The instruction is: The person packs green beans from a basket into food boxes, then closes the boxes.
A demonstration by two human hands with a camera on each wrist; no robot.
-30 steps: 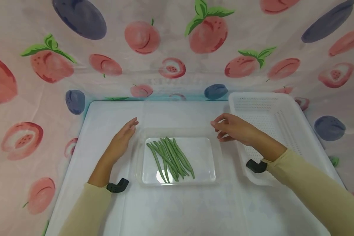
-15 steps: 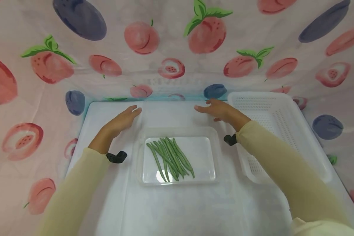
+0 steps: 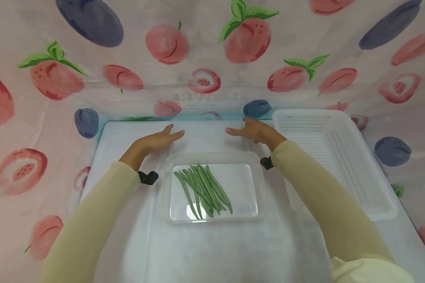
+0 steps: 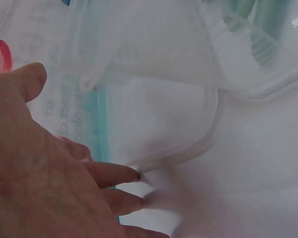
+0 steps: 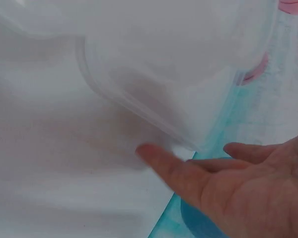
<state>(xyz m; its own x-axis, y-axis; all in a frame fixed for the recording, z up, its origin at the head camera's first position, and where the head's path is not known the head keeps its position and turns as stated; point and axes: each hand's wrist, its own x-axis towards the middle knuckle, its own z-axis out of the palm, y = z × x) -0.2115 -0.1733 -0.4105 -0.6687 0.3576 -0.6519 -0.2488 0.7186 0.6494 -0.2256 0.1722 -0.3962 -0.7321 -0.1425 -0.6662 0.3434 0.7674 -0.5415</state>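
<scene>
Several green beans [image 3: 202,190] lie bunched in a clear plastic container [image 3: 244,192] at the middle of the table. Behind it is a translucent plastic sheet or lid with rounded corners [image 4: 164,121], faint in the head view. My left hand [image 3: 156,141] reaches past the container's back left corner, fingers spread. In the left wrist view its fingertips are at the edge of that clear piece; whether they touch it I cannot tell. My right hand [image 3: 257,130], fingers extended, is beyond the back right corner, near the clear piece's other side. Neither hand holds anything.
A white perforated basket [image 3: 343,165] stands at the right, partly behind my right sleeve. The white table [image 3: 219,251] ends at a curtain [image 3: 212,51] printed with fruit, which also hangs along both sides.
Both hands have moved to the back of the table and closer together. The right hand came away from the basket's side toward the left. Beans and container stayed in place.
</scene>
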